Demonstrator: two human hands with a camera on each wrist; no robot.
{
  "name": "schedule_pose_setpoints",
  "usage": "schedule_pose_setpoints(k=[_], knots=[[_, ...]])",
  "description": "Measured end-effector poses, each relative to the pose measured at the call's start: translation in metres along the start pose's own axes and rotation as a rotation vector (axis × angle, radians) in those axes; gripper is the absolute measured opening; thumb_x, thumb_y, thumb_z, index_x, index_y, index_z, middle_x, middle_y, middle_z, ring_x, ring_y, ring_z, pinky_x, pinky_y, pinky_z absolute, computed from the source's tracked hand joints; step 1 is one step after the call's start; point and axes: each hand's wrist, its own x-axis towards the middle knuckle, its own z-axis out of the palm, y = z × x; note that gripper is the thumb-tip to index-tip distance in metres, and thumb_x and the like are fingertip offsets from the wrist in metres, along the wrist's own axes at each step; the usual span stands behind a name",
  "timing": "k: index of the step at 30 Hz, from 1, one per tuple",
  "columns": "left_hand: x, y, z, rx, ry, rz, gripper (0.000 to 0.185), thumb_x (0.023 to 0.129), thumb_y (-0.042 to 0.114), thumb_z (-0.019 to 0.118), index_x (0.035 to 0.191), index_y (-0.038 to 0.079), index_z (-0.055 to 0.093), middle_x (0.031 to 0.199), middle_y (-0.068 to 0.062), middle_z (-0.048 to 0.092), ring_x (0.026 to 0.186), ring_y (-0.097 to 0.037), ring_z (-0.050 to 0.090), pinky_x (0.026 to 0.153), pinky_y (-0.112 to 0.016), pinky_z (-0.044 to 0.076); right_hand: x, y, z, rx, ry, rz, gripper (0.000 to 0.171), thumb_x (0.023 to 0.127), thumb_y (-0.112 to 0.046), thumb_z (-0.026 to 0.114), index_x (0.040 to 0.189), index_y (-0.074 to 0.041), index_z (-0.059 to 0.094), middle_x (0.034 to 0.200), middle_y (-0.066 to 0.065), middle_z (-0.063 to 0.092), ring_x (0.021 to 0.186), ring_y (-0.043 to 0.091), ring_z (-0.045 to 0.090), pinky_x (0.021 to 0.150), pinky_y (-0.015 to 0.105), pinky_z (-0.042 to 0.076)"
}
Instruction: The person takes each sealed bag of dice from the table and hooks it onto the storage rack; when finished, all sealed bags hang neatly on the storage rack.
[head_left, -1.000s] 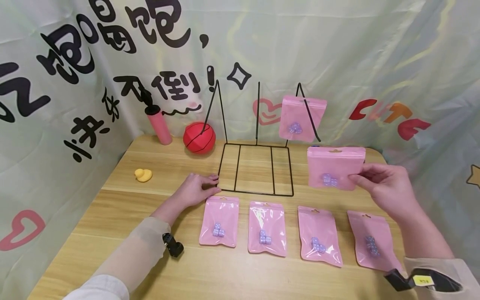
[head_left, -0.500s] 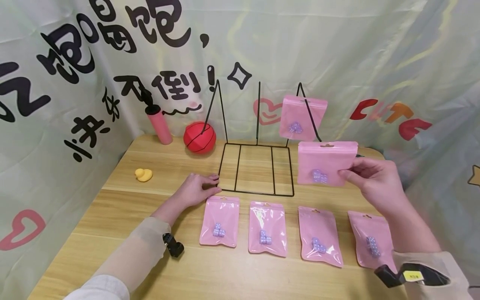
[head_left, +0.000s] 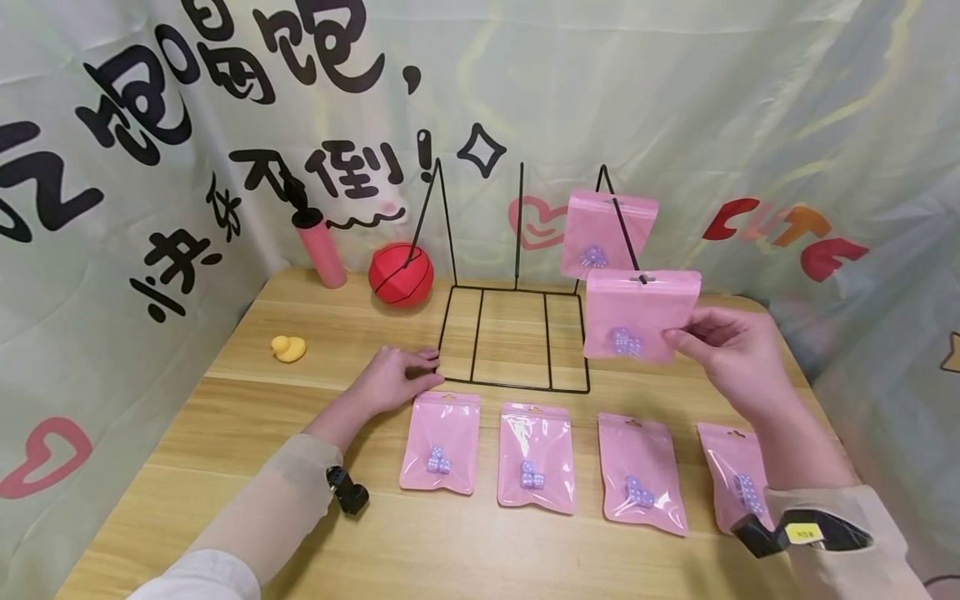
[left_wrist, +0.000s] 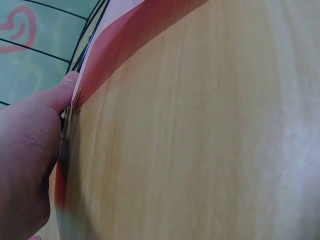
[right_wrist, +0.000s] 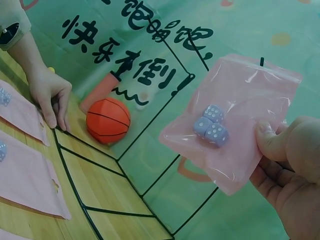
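Grip of the left hand [head_left: 386, 379] holds the wire rack [head_left: 495, 384] at its 8 o'clock corner, presumably to steady it. Four pink bags [head_left: 536, 442] lie on the worktop [head_left: 525, 550] from 7 to 4 o'clock of the rack, probably spaced for separate pickup. Hung bag [head_left: 581, 229] occupies the 2 o'clock prong [head_left: 622, 218]. Held bag [head_left: 637, 315] at 3 o'clock: top edge at the prong tip; the right hand [head_left: 727, 346] pinches its 4 o'clock edge, apparently keeping the top unobstructed.
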Motion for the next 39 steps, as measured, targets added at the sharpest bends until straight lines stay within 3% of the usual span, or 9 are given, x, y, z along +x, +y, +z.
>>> schedule_pose_setpoints(k=[7, 17, 22, 30, 39], knots=[[0.0, -0.002, 0.001, 0.005, 0.002, -0.002, 0.038, 0.095, 0.032, 0.083, 0.124, 0.008, 0.079, 0.136, -0.004, 0.069, 0.134, -0.02, 0.06, 0.123, -0.053, 0.03, 0.007, 0.004, 0.006, 0.04, 0.005, 0.011, 0.009, 0.092, 0.007, 0.077, 0.102, 0.006, 0.078, 0.083, -0.006, 0.076, 0.065, 0.006, 0.063, 0.056, 0.018, 0.048], [0.0, -0.002, 0.001, 0.004, -0.001, -0.01, 0.038, 0.095, 0.032, 0.083, 0.124, 0.008, 0.079, 0.137, -0.003, 0.069, 0.135, -0.02, 0.059, 0.124, -0.054, 0.029, 0.017, 0.008, 0.011, 0.028, -0.018, 0.032, 0.011, 0.095, 0.0, 0.078, 0.103, 0.007, 0.076, 0.083, -0.004, 0.075, 0.068, 0.009, 0.062, 0.058, 0.02, 0.048], [0.0, -0.002, 0.001, 0.012, 0.001, -0.006, 0.038, 0.096, 0.032, 0.083, 0.124, 0.008, 0.079, 0.137, -0.003, 0.069, 0.135, -0.021, 0.059, 0.124, -0.06, 0.024, 0.023, 0.008, 0.014, 0.024, -0.031, 0.058, 0.015, 0.097, -0.003, 0.077, 0.107, 0.008, 0.075, 0.087, -0.003, 0.076, 0.073, 0.01, 0.064, 0.065, 0.019, 0.052], [0.0, -0.002, 0.001, -0.003, 0.004, 0.005, 0.038, 0.095, 0.03, 0.083, 0.124, 0.006, 0.078, 0.136, -0.006, 0.069, 0.134, -0.022, 0.06, 0.12, -0.05, 0.036, 0.034, 0.01, 0.015, 0.042, -0.037, 0.087, 0.02, 0.099, -0.006, 0.076, 0.11, 0.009, 0.074, 0.088, 0.0, 0.076, 0.076, 0.011, 0.064, 0.07, 0.018, 0.052], [0.0, -0.001, 0.001, 0.0, -0.001, -0.013, 0.038, 0.096, 0.033, 0.082, 0.125, 0.009, 0.078, 0.138, -0.002, 0.068, 0.136, -0.02, 0.058, 0.123, -0.068, 0.017, 0.047, 0.014, 0.017, 0.086, -0.026, 0.08, 0.016, 0.098, -0.007, 0.077, 0.104, 0.007, 0.075, 0.087, -0.002, 0.076, 0.075, 0.009, 0.064, 0.066, 0.021, 0.05]])
